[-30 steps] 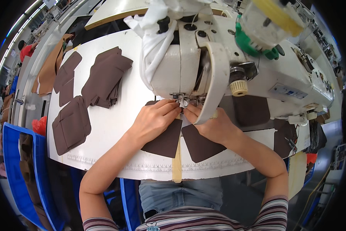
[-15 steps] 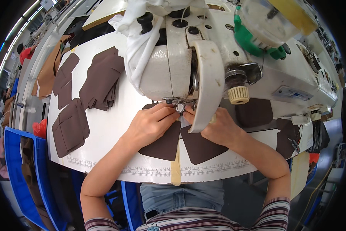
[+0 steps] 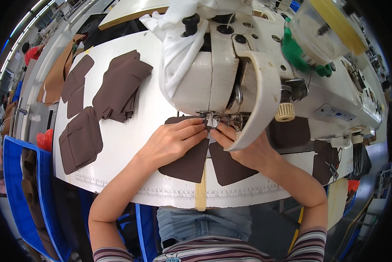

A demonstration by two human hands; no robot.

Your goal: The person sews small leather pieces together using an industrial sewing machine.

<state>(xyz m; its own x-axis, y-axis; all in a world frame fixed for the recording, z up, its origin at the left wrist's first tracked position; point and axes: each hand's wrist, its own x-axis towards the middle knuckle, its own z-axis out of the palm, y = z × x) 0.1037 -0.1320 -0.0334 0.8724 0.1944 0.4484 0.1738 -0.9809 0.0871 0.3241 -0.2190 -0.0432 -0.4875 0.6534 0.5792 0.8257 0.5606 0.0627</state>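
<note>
Two flat dark brown panels, of leather or cloth, lie at the front of a sewing machine [image 3: 189, 76]. My left hand [image 3: 172, 140] is closed on the left panel [image 3: 185, 163], fingers together and tips beside the presser foot [image 3: 213, 122]. From the other side my right hand [image 3: 253, 150] pinches the inner edge of the right panel [image 3: 230, 168] at the foot; the machine's curved white lever [image 3: 266, 100] hides part of this hand. Between the two panels runs a narrow gap that widens toward me. Just what each fingertip pinches is too small to make out.
Stacked brown pieces [image 3: 119, 87] and folded brown pieces [image 3: 80, 139] lie on the white table [image 3: 130, 126] at left. A blue bin [image 3: 43, 187] stands beside it. Small snips [image 3: 333, 169] lie at the right, near another brown piece [image 3: 322, 159]. A printed ruler crosses the front edge.
The view has shifted slightly, so the machine appears farther right. Both hands stay at the presser foot; the right fingers now look more stretched toward it. The panels have barely moved.
</note>
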